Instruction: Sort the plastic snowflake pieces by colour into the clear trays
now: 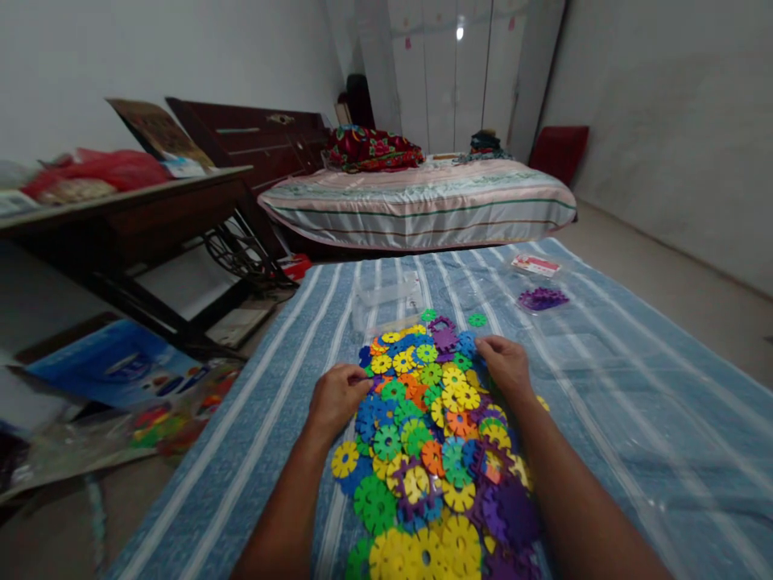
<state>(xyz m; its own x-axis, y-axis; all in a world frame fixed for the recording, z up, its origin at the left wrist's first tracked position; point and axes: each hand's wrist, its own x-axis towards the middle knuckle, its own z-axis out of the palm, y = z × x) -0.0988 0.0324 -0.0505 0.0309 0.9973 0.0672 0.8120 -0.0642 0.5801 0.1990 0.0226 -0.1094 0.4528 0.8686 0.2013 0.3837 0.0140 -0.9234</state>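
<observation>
So there was this big heap of toothed plastic discs in yellow, green, blue, orange and purple, spread right in front of the person on a blue cloth with white stripes, and both hands were at its far part. The left hand sat at the left edge of the pile, thumb and forefinger brought close together by some dark purple and blue bits; honestly couldn't tell if anything was pinched there. The right hand was over on the other side, fingertips bunched at the rim of a blue disc, though I couldn't make out whether they actually gripped it. Two loose green discs lay just past the heap, the right one sitting a bit apart. Beyond the left hand stood a clear plastic box, and over to the right were a bunch of purple pieces and a clear packet with a red and white label. Further back there was a bed with a striped cover, with a red floral bundle on top.
</observation>
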